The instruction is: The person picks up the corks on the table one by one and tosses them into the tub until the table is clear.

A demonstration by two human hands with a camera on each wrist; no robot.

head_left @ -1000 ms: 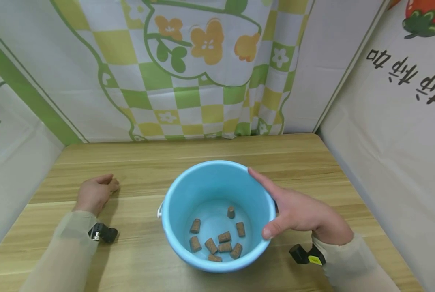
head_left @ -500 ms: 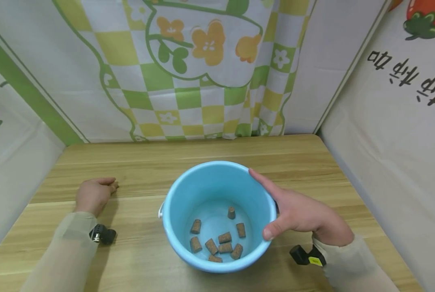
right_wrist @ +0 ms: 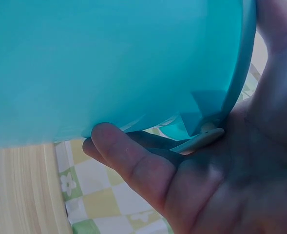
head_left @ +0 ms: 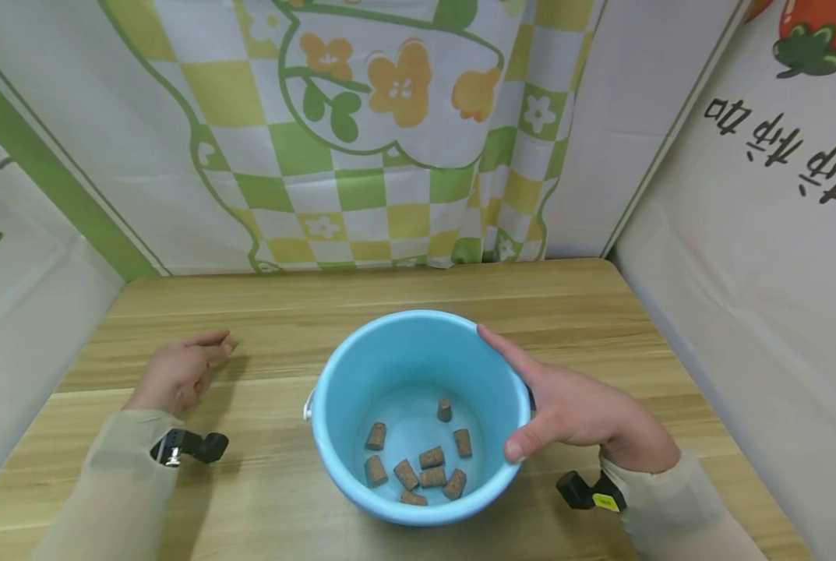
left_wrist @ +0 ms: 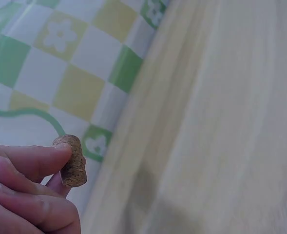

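Observation:
A light blue bucket (head_left: 333, 460) stands upright on the wooden table in the head view. Several brown corks (head_left: 432, 477) lie scattered on its floor, and one (head_left: 444, 410) stands on end. My right hand (head_left: 579, 409) holds the bucket at its right side, with thumb and index finger on the rim and other fingers against the outer wall in the right wrist view. Left of the bucket, my left hand (head_left: 179, 374) is above the table, apart from the bucket. The left wrist view shows it pinching a cork (left_wrist: 74, 163) between thumb and fingertips.
The wooden table (head_left: 270, 312) has a checked curtain (head_left: 361, 195) behind it and a pale printed wall (head_left: 761, 257) along the right. A white handle joint (head_left: 308, 405) sticks out at the bucket's left side. Each wrist wears a small black camera (head_left: 192, 446).
My left hand has turned and its fingertips have risen slightly, with more of the curled fingers showing. The right hand and the bucket stay put.

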